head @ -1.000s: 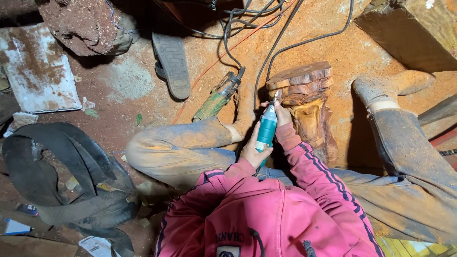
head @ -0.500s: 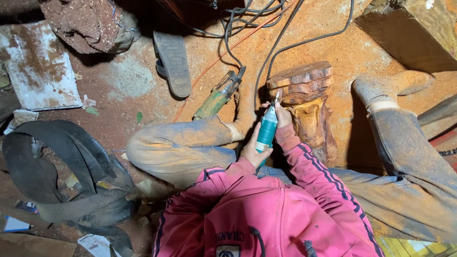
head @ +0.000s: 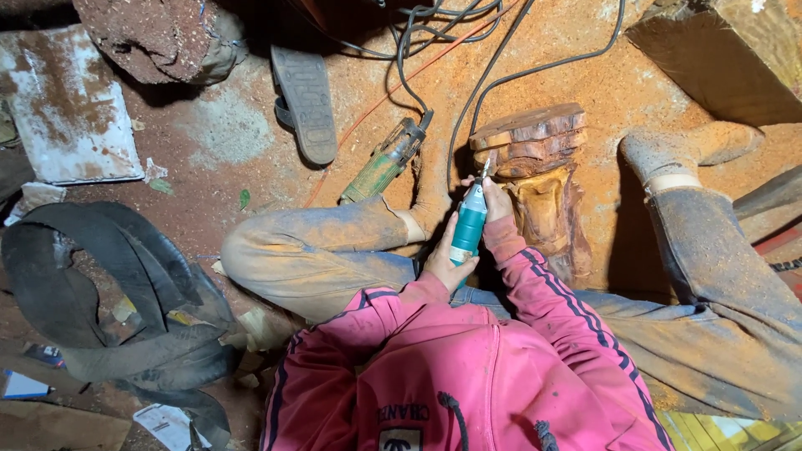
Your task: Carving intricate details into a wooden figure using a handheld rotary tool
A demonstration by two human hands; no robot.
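We grip the teal grinder (head: 468, 224) with both hands: left hand (head: 444, 260) low on its body, right hand (head: 499, 199) near the tip, which meets the wood carving (head: 543, 179). A green tool (head: 386, 160) lies beside our knee, a sandal (head: 306, 102) beyond.

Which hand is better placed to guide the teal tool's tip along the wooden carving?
Probably the right. The right hand sits at the nose of the teal rotary tool, right beside the wooden carving. The left hand grips the tool's rear end, farther from the wood.
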